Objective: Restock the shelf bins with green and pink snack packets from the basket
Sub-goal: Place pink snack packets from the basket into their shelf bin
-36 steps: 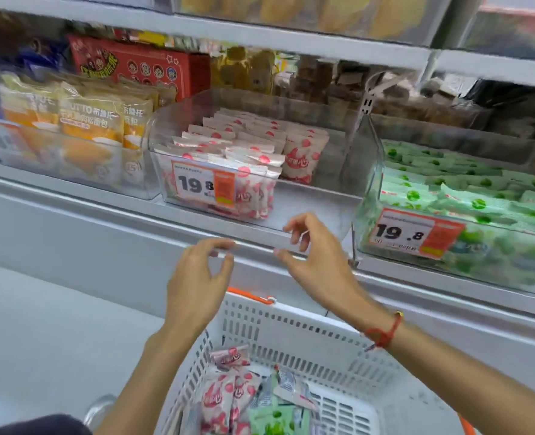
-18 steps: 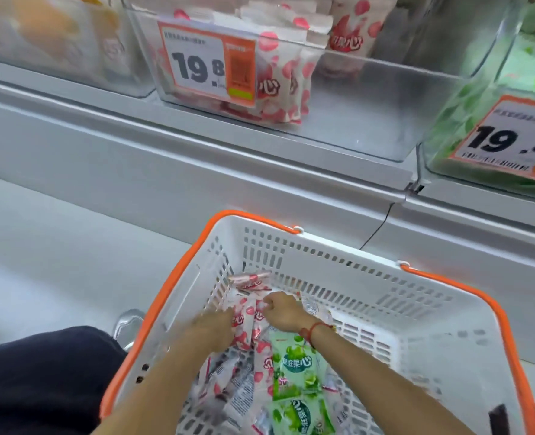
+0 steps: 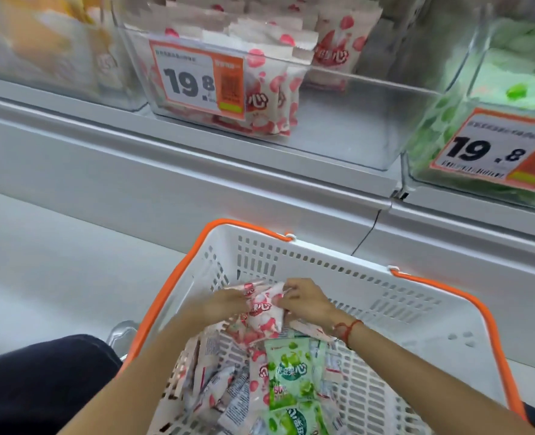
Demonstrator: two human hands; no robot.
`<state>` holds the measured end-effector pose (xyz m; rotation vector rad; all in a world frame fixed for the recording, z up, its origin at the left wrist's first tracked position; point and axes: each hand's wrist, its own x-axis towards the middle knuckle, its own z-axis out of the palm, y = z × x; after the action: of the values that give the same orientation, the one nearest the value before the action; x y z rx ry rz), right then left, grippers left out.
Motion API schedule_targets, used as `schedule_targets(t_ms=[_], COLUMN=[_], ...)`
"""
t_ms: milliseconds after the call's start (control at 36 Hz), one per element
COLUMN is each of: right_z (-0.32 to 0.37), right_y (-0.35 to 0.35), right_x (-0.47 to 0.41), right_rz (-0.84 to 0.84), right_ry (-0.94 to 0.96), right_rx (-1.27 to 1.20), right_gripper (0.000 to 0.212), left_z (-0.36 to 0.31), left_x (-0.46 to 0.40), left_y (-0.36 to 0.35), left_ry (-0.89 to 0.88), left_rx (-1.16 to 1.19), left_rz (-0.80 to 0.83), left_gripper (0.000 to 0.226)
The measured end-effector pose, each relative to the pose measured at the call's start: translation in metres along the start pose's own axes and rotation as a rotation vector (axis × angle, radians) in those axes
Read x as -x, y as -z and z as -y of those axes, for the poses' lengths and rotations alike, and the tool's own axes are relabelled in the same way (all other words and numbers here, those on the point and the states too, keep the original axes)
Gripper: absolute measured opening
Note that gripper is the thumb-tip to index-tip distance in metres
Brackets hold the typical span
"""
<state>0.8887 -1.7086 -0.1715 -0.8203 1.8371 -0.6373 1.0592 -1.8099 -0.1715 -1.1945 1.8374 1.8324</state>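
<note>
Pink packets (image 3: pixel 263 312) pinched between left hand (image 3: pixel 225 304) and right hand (image 3: pixel 307 301), low inside the basket (image 3: pixel 385 309)

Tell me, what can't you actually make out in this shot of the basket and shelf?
All in the head view:
- Green bin: contents smeared by motion blur, cut off at the right edge.
- Orange packets, top left: too blurred to read.
- Pink packets: the left hand and right hand hide how many are held.
- Basket: near end cut off below.
</note>
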Motion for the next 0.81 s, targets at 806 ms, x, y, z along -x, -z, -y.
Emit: schedule_targets(t_ms=[806], right_z=[0.25], right_y=[0.14], right_x=[0.15], right_rz=[-0.817], right_ry=[0.616], right_rx=[0.003], right_gripper=[0.022], left_z=[-0.23], left_x=[0.146], left_y=[0.066], left_ry=[-0.974], left_rx=[-0.446], left_rz=[-1.176], left_gripper=[0.024])
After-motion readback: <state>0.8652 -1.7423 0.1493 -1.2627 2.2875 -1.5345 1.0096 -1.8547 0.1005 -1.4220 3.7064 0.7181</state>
